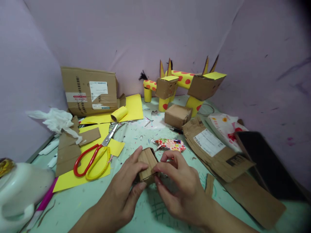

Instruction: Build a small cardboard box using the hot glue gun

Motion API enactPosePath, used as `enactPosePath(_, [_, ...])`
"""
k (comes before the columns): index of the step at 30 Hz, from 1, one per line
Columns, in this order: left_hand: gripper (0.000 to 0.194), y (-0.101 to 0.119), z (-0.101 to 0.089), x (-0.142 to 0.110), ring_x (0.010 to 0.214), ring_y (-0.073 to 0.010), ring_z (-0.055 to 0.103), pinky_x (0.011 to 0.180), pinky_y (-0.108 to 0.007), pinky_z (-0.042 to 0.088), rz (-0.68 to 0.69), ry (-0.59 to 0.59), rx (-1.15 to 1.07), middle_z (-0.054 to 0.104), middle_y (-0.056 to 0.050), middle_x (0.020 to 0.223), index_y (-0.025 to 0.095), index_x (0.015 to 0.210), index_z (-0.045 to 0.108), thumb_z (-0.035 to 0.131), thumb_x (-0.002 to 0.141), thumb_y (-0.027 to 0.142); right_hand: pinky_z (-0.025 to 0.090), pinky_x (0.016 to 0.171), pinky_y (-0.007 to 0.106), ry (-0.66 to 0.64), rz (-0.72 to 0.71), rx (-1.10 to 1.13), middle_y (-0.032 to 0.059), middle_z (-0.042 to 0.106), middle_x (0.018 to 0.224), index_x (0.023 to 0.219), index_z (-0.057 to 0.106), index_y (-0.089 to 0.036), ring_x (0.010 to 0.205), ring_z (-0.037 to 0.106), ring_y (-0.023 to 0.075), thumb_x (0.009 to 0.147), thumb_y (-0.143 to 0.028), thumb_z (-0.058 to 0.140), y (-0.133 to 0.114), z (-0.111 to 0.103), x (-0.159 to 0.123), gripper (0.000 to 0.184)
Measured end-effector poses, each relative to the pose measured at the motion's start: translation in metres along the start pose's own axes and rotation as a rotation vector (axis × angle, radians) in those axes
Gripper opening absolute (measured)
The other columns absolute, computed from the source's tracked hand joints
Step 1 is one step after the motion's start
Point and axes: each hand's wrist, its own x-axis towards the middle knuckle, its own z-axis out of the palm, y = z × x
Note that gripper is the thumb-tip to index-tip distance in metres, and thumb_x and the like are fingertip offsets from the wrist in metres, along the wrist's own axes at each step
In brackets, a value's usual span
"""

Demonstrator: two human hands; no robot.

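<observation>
A small cardboard box (147, 160) is held just above the table in front of me. My left hand (123, 184) grips its left side, with the thumb on the near face and the fingers along the far side. At the box's right edge my right hand (178, 186) pinches with thumb and fingertips; whatever lies between those fingertips, beyond the box edge, is hidden. Just beyond the box lies a patterned glue gun (171, 144). Scissors (98, 157) with one red and one yellow handle rest on yellow paper (70, 178) to the left.
Two spotted cardboard animals (167, 87) (206, 85) stand at the back, near a closed cardboard box (178, 116). Flattened cardboard (218, 155) and a dark phone (269, 165) lie right. A white jug (21, 191), tissue (57, 119), a yellow tube (119, 114) and a large carton (89, 92) are left.
</observation>
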Motion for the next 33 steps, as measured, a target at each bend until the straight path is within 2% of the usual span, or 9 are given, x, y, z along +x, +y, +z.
enactPosePath(4, [0.046,0.0003,0.0037,0.0005,0.146,-0.0192,0.020,0.116,-0.035,0.025,0.054,0.026,0.046,0.016,-0.004,0.161,0.027,0.138,0.038,0.042,0.094,0.014,0.051,0.053,0.028,-0.005,-0.039,-0.036,0.0084,0.047,0.101,0.096,0.055,-0.019,0.062,0.060,0.0130,0.076,-0.005,0.052,0.0002,-0.0007,-0.0001,0.025])
enactPosePath(8, [0.055,0.0005,0.0030,-0.0001,0.146,-0.0186,0.016,0.117,-0.035,0.018,0.080,0.000,0.049,0.010,0.001,0.162,0.029,0.148,0.026,0.040,0.095,0.019,0.053,0.055,0.027,0.002,-0.054,-0.038,0.0079,0.049,0.100,0.095,0.055,-0.019,0.065,0.061,0.0131,0.076,-0.003,0.050,-0.0002,0.0002,0.0002,0.026])
enactPosePath(11, [0.056,0.0005,-0.0002,-0.0009,0.146,-0.0174,0.015,0.117,-0.034,0.015,0.055,-0.028,-0.001,0.010,0.004,0.162,0.032,0.150,0.019,0.036,0.097,0.024,0.053,0.053,0.027,0.019,-0.029,-0.046,0.0088,0.049,0.103,0.097,0.053,-0.020,0.065,0.062,0.0137,0.078,-0.006,0.051,0.0015,0.0013,0.0000,0.024])
enactPosePath(15, [0.057,0.0007,-0.0023,0.0001,0.146,-0.0146,0.016,0.117,-0.032,0.015,0.003,-0.035,-0.035,0.013,0.007,0.161,0.036,0.150,0.017,0.035,0.098,0.023,0.054,0.053,0.028,0.030,-0.028,-0.045,0.0088,0.050,0.106,0.095,0.053,-0.021,0.067,0.065,0.0145,0.078,-0.006,0.051,0.0037,0.0019,-0.0006,0.023])
enactPosePath(22, [0.064,0.0057,0.0005,0.0044,0.145,-0.0163,0.020,0.117,-0.034,0.020,0.082,-0.008,0.063,0.018,0.001,0.160,0.029,0.151,0.014,0.040,0.095,0.016,0.058,0.055,0.033,-0.027,-0.092,-0.120,0.0130,0.051,0.112,0.103,0.053,-0.020,0.067,0.067,0.0171,0.075,-0.005,0.048,0.0000,0.0009,0.0005,0.032])
enactPosePath(25, [0.064,0.0083,0.0024,0.0054,0.145,-0.0197,0.022,0.117,-0.039,0.024,0.082,0.009,0.102,0.022,-0.003,0.159,0.027,0.151,0.014,0.041,0.094,0.017,0.058,0.054,0.035,-0.049,-0.100,-0.147,0.0134,0.052,0.112,0.103,0.054,-0.021,0.068,0.068,0.0191,0.074,-0.004,0.047,-0.0003,0.0007,0.0008,0.033])
enactPosePath(28, [0.064,0.0097,0.0024,0.0062,0.144,-0.0224,0.026,0.115,-0.044,0.028,0.074,0.004,0.130,0.027,-0.006,0.158,0.026,0.151,0.015,0.042,0.094,0.016,0.057,0.054,0.032,-0.040,-0.078,-0.113,0.0120,0.051,0.112,0.101,0.054,-0.022,0.067,0.067,0.0169,0.075,-0.004,0.048,0.0009,0.0006,0.0005,0.032])
enactPosePath(30, [0.064,0.0098,0.0015,0.0066,0.143,-0.0224,0.027,0.115,-0.045,0.029,0.081,-0.005,0.153,0.030,-0.007,0.157,0.026,0.151,0.016,0.042,0.093,0.016,0.058,0.056,0.032,-0.007,-0.036,-0.055,0.0113,0.051,0.111,0.100,0.053,-0.022,0.073,0.067,0.0175,0.077,-0.005,0.050,0.0023,0.0008,0.0000,0.029])
enactPosePath(33, [0.062,0.0089,0.0004,0.0069,0.143,-0.0224,0.027,0.115,-0.046,0.029,0.096,0.009,0.188,0.031,-0.007,0.156,0.025,0.151,0.019,0.042,0.093,0.015,0.060,0.065,0.033,0.051,0.029,0.037,0.0111,0.052,0.109,0.100,0.050,-0.022,0.093,0.064,0.0225,0.078,-0.007,0.055,0.0047,0.0022,-0.0009,0.027])
